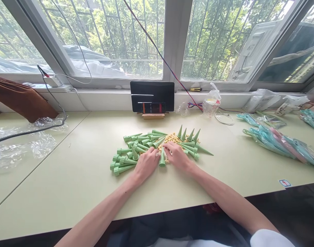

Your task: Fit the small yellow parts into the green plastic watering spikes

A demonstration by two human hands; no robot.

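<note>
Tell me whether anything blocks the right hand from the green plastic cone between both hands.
Nothing visible blocks it: the right hand has its fingertips close to the far, narrow end of the green plastic cone. Small tan pieces lie beside the cone, not across that gap.

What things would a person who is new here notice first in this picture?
The eye likely goes first to the pile of green cones in the middle of the table, spread around small yellowish pieces, with the left hand and right hand close over its near side. Next may come the dark tablet standing behind the pile, below the bright windows.
</note>
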